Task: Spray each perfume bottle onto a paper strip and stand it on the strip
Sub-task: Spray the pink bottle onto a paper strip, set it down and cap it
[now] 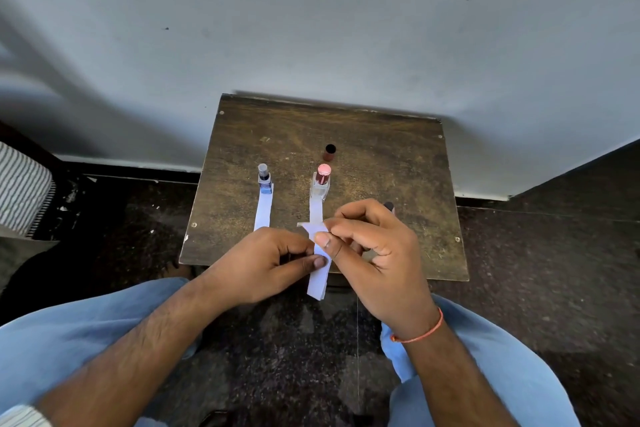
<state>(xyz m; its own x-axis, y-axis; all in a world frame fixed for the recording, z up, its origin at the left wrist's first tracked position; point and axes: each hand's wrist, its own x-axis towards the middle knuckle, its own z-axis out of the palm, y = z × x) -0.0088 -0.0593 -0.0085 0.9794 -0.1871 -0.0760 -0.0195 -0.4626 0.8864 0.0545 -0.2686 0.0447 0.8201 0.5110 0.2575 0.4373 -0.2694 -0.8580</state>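
Both hands pinch a small stack of paper strips (319, 274) at the near edge of the desk (398, 163): left hand (270, 263), right hand (377, 253). The stack's long side points away toward the pink-capped bottle (322, 184). Behind the right hand a dark bottle (388, 206) seems to wait, nearest that hand.

Worn wooden table (381, 163) against pale wall (311, 28), dark speckled floor (554, 253).

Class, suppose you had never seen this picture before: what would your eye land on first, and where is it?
First, the two hands meeting at the table's near edge: the left hand and right hand both pinch a bundle of white paper strips. Behind them on the wooden table, a blue bottle and a pink-capped bottle each stand on a strip's far end.
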